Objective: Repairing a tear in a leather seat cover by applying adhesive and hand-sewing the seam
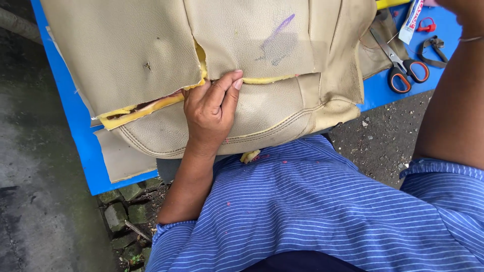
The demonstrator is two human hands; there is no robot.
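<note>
Beige leather, worn and split, lies under the left hand, which rests flat and mostly open on the seat cover, fingertips pressing the near edge of the tear without gripping anything. The tear runs left to right across the middle of the cover, and yellow foam shows through it, widest at the left end. Pressing down right beside the split seems the sound way to keep the two edges level and the foam tucked in; I judge that spreading the fingers along the seam would hold it flatter.

The right hand is raised at the far right corner, cut off by the frame edge, so I cannot tell whether it is open or closed.

The cover lies on a blue table. Far right on it sit scissors with orange and black handles, and a white tube.
</note>
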